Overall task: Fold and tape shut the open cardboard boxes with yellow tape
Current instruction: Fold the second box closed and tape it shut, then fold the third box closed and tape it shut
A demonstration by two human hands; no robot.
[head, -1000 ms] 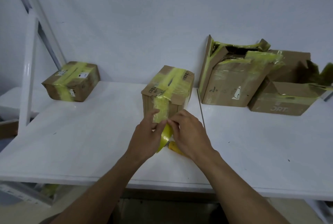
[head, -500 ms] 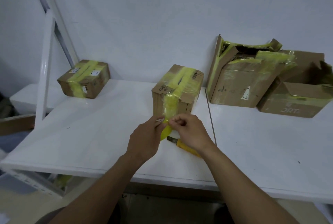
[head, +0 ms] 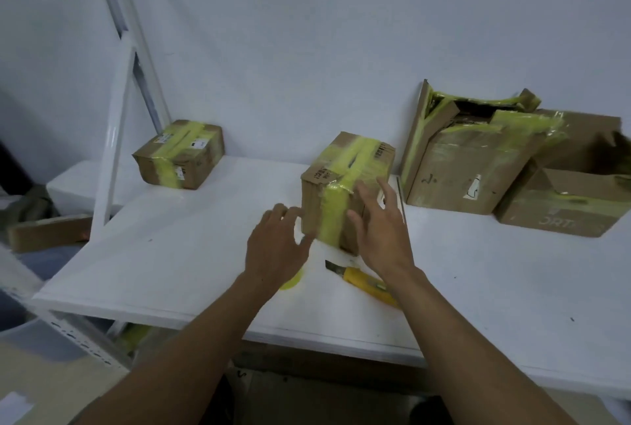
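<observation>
A small cardboard box [head: 345,178] stands mid-table, closed, with yellow tape over its top and down its front face. My left hand [head: 275,247] hovers just left of the box's near corner, fingers loosely spread and holding nothing. My right hand [head: 382,226] lies with straight fingers against the box's front right side. A yellow tape roll [head: 292,283] peeks out on the table under my left wrist. A yellow utility knife [head: 362,281] lies on the table below my right hand.
A taped small box [head: 179,154] sits at the back left. Two larger boxes stand at the right: one [head: 471,158] with torn, taped flaps open, and one [head: 573,199] open on top. A white slanted frame post [head: 112,158] rises at the left table [head: 170,254] edge.
Both hands let go of the tape strip they pinched at the box's front. The strip now lies flat on the box. The hands have spread apart, and the view shifted left.
</observation>
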